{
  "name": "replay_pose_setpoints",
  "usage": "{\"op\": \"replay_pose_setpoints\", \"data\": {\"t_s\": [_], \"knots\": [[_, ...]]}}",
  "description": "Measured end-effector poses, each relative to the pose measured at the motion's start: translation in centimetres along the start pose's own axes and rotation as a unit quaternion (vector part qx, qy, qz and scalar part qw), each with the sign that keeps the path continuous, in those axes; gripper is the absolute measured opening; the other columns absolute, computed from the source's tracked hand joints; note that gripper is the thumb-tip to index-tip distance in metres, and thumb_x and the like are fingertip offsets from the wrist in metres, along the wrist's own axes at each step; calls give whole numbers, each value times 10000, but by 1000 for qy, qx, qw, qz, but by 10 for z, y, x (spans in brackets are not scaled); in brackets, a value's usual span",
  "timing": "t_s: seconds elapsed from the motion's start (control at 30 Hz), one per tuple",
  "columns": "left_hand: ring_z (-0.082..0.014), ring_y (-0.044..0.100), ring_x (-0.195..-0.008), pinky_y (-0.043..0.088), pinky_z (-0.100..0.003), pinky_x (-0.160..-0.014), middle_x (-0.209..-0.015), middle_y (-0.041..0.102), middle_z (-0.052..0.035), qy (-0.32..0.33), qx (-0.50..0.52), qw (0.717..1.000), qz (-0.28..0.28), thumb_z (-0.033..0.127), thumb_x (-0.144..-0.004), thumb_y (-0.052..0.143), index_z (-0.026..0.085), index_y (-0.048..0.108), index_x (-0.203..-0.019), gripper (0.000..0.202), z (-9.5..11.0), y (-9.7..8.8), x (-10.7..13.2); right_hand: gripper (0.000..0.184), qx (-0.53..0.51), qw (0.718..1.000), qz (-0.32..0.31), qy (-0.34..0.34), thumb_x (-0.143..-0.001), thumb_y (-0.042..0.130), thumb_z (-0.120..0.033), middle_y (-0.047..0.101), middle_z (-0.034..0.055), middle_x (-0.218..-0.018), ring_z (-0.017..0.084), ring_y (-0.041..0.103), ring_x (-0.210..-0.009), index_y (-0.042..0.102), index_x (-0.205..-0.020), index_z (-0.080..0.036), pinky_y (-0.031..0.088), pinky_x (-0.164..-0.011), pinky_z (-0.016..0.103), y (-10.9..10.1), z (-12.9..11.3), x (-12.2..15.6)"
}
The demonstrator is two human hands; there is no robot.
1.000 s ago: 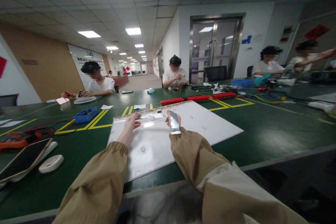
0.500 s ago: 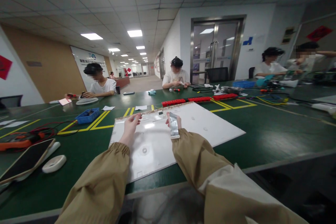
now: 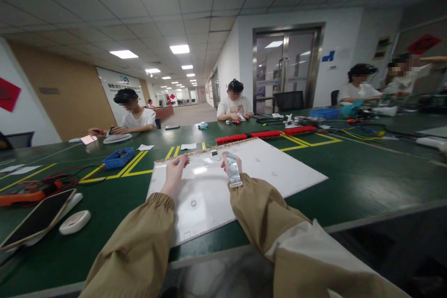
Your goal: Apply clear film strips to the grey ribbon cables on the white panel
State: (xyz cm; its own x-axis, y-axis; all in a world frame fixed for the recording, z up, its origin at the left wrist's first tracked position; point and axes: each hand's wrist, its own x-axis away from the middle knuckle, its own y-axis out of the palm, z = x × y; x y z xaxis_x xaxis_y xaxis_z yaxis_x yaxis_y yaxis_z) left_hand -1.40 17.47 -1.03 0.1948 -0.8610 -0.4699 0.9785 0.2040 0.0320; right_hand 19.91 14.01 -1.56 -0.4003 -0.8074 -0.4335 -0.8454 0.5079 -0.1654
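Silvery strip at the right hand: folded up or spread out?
Spread out: the silvery strip extends lengthwise from the right hand to the sleeve cuff, its broad face showing.

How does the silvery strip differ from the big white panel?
The silvery strip is small and narrow; the white panel is far larger. The strip is held in the right hand, while the panel lies on the green table. The strip is grey, the panel white. Both look thin.

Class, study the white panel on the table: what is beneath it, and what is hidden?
The white panel lies on the green table, whose surface shows beyond its edges. Anything else beneath the panel is covered and cannot be seen.
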Motion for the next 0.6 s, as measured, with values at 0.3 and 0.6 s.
{"op": "replay_pose_setpoints", "data": {"t_s": [0.3,0.6], "knots": [[-155,557,-549,430,-262,-538,-603,635,-77,10,-32,999,9,591,-695,625,126,661,-587,478,2,-2,2,557,-46,999,17,-18,-808,462,-553,429,-11,-343,111,439,-361,481,-387,-190,376,-439,229,3,1,1],[-163,520,-517,373,-273,-542,-486,558,-47,49,-108,992,41,549,-767,576,152,579,-469,496,-3,-7,0,548,-29,997,13,-69,-832,450,-537,477,-1,-390,115,469,-398,491,-417,-182,406,-476,229,6,6,1]]}}
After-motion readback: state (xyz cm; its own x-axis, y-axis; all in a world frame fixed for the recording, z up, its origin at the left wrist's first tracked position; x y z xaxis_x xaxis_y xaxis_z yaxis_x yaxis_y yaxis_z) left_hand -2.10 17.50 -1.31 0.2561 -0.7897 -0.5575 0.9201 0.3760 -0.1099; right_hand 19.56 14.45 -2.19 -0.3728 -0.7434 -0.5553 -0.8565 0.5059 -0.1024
